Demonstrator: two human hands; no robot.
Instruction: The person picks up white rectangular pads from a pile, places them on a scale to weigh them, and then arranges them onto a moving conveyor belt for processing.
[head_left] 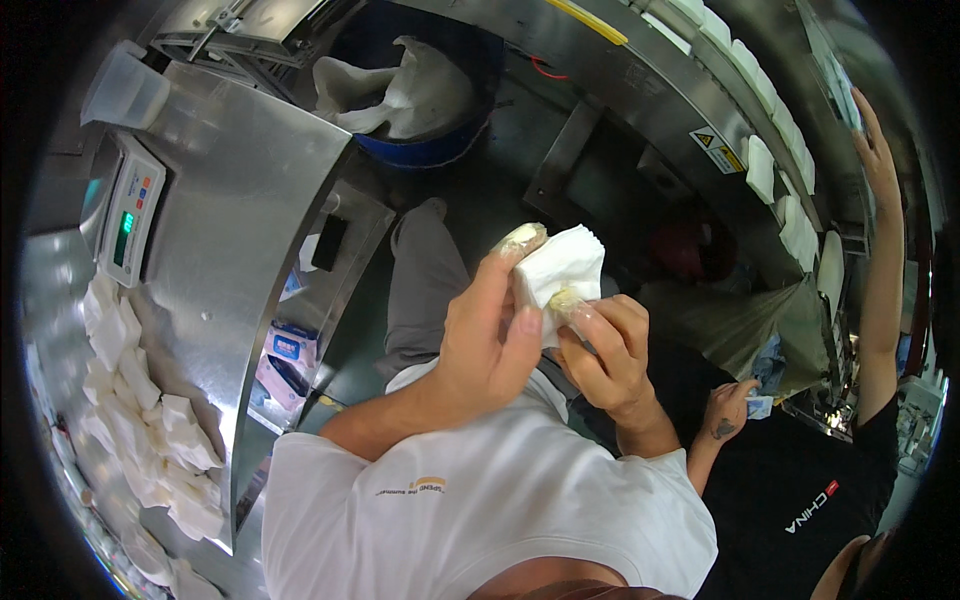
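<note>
Grasping a folded white tissue in front of your white shirt, you hold its left side with the fingers of your left hand and pinch its lower right with your right hand, the worktop leftward carrying a scale and white pile.

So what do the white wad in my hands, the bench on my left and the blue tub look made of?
White wad: matte, probably paper tissue or thin cloth, from its layered, ruffled edge. Bench: likely stainless steel, satin finish, given its grey sheen and soft reflections. Blue tub: smooth, perhaps plastic by its solid colour.
</note>
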